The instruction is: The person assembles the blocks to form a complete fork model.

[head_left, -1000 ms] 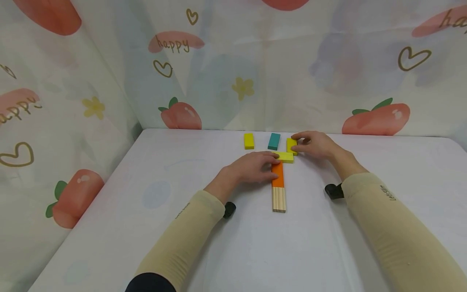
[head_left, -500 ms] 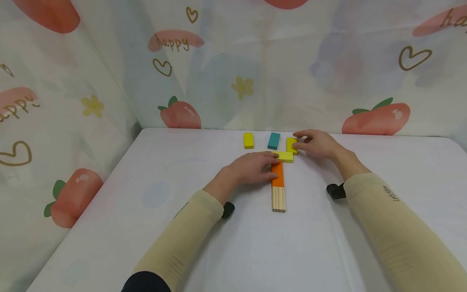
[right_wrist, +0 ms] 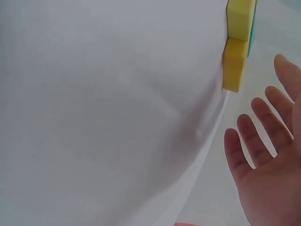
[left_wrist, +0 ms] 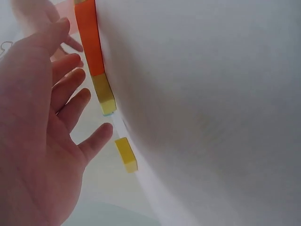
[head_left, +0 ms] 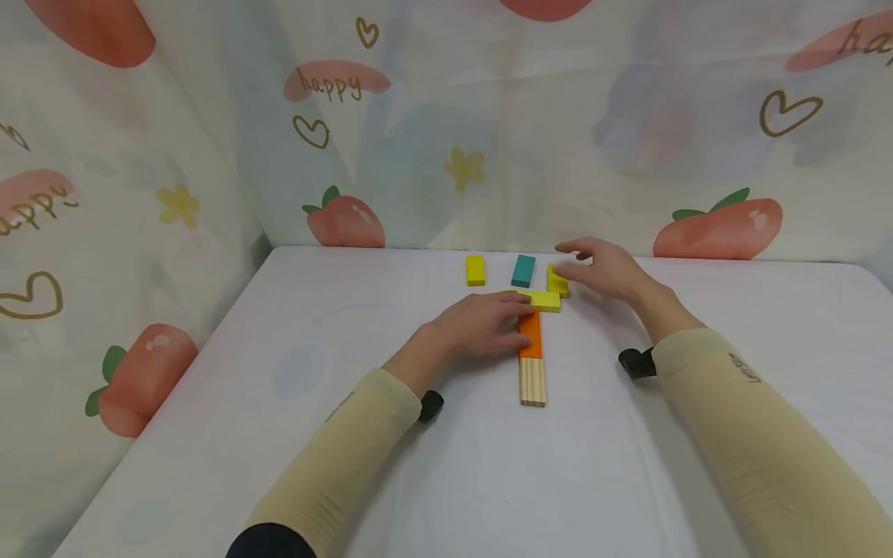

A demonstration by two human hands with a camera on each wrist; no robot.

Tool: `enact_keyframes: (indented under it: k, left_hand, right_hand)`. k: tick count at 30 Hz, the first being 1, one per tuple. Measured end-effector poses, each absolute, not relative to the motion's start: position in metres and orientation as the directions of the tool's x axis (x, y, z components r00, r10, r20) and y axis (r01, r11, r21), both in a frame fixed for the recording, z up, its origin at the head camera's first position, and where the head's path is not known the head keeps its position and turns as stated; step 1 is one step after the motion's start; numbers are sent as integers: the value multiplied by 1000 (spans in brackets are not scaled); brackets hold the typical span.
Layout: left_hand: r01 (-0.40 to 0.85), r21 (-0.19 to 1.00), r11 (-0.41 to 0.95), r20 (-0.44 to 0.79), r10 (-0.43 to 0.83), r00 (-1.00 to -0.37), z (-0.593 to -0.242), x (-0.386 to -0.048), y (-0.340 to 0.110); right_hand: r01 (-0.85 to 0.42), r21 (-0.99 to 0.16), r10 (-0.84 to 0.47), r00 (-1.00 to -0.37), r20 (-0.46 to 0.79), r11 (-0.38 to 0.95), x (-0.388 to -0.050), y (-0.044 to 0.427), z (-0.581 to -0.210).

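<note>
In the head view, my left hand [head_left: 481, 324] reaches over the crosswise light-yellow block [head_left: 547, 301] and the orange block [head_left: 534, 329], covering part of both. Its fingers look loose in the left wrist view, with no block between them. The orange block meets a bare-wood block [head_left: 533, 382] at its near end; together they form a straight row. My right hand [head_left: 605, 268] hovers by the yellow block [head_left: 560, 288] at the right, thumb overlapping it in the head view. Apart from that block in the right wrist view, the same hand [right_wrist: 270, 155] has its fingers spread.
A second yellow block [head_left: 476, 271] and a teal block [head_left: 523, 271] lie near the table's back edge. White cloth [head_left: 453, 480] covers the table. A printed curtain [head_left: 558, 139] stands behind and at the left.
My right hand has lifted slightly and its fingers have spread off the right yellow block. The left hand has barely moved, and the blocks stay where they were.
</note>
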State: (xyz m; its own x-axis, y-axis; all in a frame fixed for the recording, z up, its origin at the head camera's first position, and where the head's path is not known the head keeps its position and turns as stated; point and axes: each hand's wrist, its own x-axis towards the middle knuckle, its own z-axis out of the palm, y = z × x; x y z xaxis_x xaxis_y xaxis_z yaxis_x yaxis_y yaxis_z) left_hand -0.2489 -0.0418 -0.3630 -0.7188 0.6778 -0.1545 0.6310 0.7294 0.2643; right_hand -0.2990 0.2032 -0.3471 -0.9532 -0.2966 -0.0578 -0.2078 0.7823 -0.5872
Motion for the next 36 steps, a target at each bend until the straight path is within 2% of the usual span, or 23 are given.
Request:
enact_keyframes:
  k: [10,21,36]
  left_hand:
    - [677,241,696,-160,716,-680,-362,-245,-44]
    - [683,239,690,-158,722,-674,-363,-246,-44]
    - [670,260,695,-159,715,-680,-362,-245,-44]
  right_hand:
    - [-285,-584,-347,-938,7,760,-303,181,-343]
    - [-335,-570,-398,-917,15,750,-311,167,-351]
    - [-295,-549,-384,-922,-52,782,-319,160,-358]
